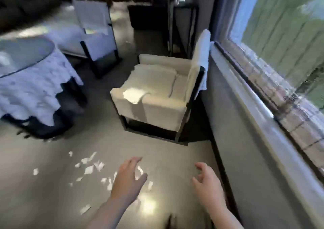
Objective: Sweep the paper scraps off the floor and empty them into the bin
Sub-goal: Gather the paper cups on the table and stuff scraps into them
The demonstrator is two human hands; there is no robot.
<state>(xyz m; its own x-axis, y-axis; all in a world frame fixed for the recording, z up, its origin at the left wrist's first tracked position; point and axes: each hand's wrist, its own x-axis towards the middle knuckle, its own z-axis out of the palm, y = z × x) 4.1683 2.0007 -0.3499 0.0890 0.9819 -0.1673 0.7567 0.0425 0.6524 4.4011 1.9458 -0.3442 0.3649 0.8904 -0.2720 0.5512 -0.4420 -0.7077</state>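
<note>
- Two hands show at the bottom of the view, both bare and held out over the floor (52, 193).
- The left hand (128, 178) has its fingers straight and loosely spread, palm down; its grip holds nothing.
- The right hand (206, 181) has its fingers loosely curved and apart, thumb out to the side; its grip is likewise slack and empty.
- The paper scraps (89, 169) are white bits scattered on the grey floor; roughly fifteen to twenty can be made out, though blur makes an exact count impossible.
- Most scraps lie ahead of and to the left of the left hand; a few sit just beyond its fingers and beside its thumb, and one lies near the left forearm, lower in the view.
- No scrap touches either hand as far as the view shows; the right hand is well apart from the main scatter.
- Two armchairs are visible: a cream armchair (157, 95) with a dark frame, straight ahead beside the wall, and a second armchair (98, 36) farther back.
- One round tabletop (22, 57) stands at the left, covered by a white cloth (31, 95) that hangs down with a jagged edge.
- One large window (280, 36) runs along the right, with a pale sill (245, 95) below it.
- A bright patch of sunlight lies on the floor between the two forearms.
</note>
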